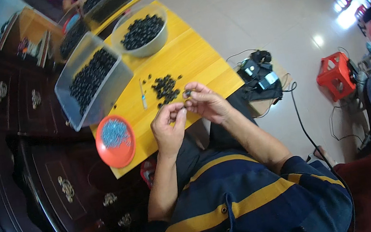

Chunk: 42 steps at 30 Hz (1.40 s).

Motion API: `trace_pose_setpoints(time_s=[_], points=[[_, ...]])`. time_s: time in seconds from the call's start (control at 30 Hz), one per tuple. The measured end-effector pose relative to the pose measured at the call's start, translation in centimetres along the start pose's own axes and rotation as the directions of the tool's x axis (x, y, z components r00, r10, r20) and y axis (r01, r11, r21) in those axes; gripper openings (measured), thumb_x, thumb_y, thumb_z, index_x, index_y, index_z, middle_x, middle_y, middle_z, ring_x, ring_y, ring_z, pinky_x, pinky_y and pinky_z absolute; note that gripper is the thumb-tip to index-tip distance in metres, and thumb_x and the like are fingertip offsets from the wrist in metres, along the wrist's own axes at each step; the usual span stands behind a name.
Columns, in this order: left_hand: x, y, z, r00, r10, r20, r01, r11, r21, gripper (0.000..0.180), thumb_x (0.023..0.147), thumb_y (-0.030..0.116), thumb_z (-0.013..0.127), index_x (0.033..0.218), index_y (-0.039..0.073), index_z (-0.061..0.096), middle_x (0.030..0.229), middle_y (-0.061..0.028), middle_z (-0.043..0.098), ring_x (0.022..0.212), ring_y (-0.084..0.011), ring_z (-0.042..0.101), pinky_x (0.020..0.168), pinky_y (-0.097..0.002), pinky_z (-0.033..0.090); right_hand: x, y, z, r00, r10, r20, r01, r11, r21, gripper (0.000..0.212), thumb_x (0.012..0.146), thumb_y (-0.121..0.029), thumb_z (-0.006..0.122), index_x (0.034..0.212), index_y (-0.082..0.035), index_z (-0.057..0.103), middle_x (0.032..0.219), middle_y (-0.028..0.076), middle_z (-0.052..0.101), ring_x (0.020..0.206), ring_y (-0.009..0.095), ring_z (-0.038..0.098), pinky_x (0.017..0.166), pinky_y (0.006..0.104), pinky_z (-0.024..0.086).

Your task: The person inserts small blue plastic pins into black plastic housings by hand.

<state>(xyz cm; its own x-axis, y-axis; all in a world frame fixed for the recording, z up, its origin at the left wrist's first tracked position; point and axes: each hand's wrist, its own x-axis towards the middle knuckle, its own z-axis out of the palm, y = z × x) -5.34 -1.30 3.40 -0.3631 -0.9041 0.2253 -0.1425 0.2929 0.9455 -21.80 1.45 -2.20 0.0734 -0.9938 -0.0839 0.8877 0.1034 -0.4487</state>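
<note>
Close together over the table's near edge, both my hands have their fingers pinched. My right hand [206,103] holds a small black round part [187,94] between thumb and fingers. My left hand [169,127] pinches something too small to make out, its fingertips almost meeting the right ones. Just beyond them lies a loose pile of black round parts [165,88] on the yellow table [198,60]. A thin screwdriver-like tool with a light blue part [144,98] lies left of the pile. An orange-red plate [119,156] holds many small bluish metal pins or screws [114,133].
A clear rectangular bin [125,74] and a round translucent tub [148,50], both with black parts, stand farther back. Dark wooden drawers [52,161] line the left. Right of the table are a black bag with devices [262,77], a cable [299,122] and a red stool [336,76].
</note>
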Motion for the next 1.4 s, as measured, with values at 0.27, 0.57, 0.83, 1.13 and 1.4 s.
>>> trace_pose_setpoints(time_s=[0.27,0.57,0.83,1.13,1.4], points=[[-0.4,-1.4,-1.2,0.996,-0.070,-0.054,0.062,0.990,-0.127,0.013,0.089,-0.003,0.067,0.103,-0.003,0.066,0.087,0.0002,0.065,0.071,-0.0039,0.058,0.065,-0.0186,0.048,0.2,1.2,0.2,0.995,0.086,0.046,-0.085,0.996,-0.042,0.026,0.094,-0.016,0.066,0.119,-0.011,0.058,0.104,0.002,0.064,0.089,0.013,0.064,0.085,0.0291,0.052],[-0.2,-1.9,-1.4,0.999,-0.040,0.000,0.040,0.995,-0.087,0.015,0.091,-0.002,0.066,0.105,-0.003,0.066,0.090,-0.0005,0.066,0.073,-0.0046,0.058,0.067,-0.0188,0.049,-0.3,1.4,-0.2,0.995,0.099,-0.002,-0.099,0.990,-0.099,0.028,0.091,-0.015,0.070,0.118,-0.010,0.060,0.098,0.000,0.065,0.087,0.012,0.064,0.084,0.0275,0.053],[-0.3,-1.9,-1.8,1.000,-0.018,0.015,0.019,0.997,-0.071,0.014,0.090,-0.002,0.067,0.104,-0.002,0.068,0.090,-0.0006,0.066,0.074,-0.0045,0.058,0.068,-0.0187,0.049,-0.5,2.1,0.1,0.995,0.098,-0.021,-0.099,0.989,-0.110,0.025,0.090,-0.015,0.073,0.113,-0.010,0.063,0.098,0.000,0.065,0.086,0.012,0.063,0.084,0.0267,0.053],[-1.2,-1.4,-2.2,0.999,0.012,-0.036,-0.012,1.000,0.004,0.012,0.086,-0.003,0.069,0.097,-0.002,0.069,0.088,-0.0036,0.067,0.075,-0.0083,0.062,0.069,-0.0215,0.051,-0.5,3.1,0.1,0.997,0.077,0.005,-0.075,0.980,-0.187,0.023,0.089,-0.014,0.074,0.110,-0.009,0.066,0.094,0.000,0.066,0.083,0.010,0.060,0.078,0.0257,0.050],[-1.4,-1.3,-2.1,0.998,0.056,-0.024,-0.054,0.996,0.065,0.010,0.083,-0.004,0.071,0.093,-0.002,0.069,0.086,-0.0071,0.068,0.075,-0.0130,0.066,0.068,-0.0248,0.053,-0.8,2.8,-0.1,0.997,0.078,0.006,-0.075,0.971,-0.227,0.020,0.088,-0.011,0.075,0.107,-0.007,0.069,0.097,0.001,0.069,0.085,0.010,0.062,0.080,0.0261,0.051]])
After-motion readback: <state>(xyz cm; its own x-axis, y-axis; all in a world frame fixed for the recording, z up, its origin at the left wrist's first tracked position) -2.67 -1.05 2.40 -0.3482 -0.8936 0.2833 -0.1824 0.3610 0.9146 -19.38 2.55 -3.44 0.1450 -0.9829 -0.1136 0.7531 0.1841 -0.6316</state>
